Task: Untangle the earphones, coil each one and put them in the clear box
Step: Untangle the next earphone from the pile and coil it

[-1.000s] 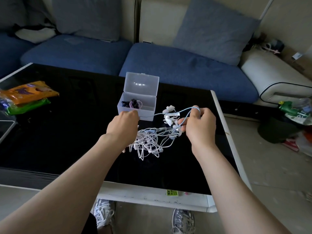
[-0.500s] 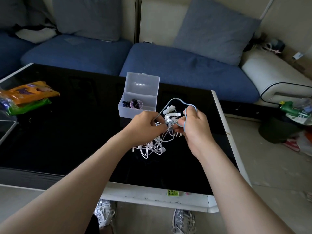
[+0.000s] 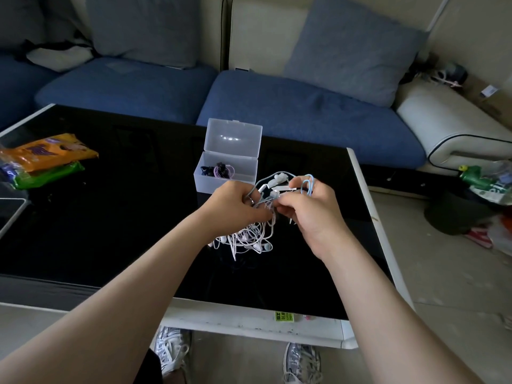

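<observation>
Earphones (image 3: 250, 239) tangled, seemingly pinched by left hand (image 3: 235, 203), right hand (image 3: 310, 209)

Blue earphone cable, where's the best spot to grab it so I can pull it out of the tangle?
Probably the blue loop sticking up at the right hand, pinched from above. It stands clear of the white tangle, while the rest runs into the knot gripped by the left hand.
</observation>
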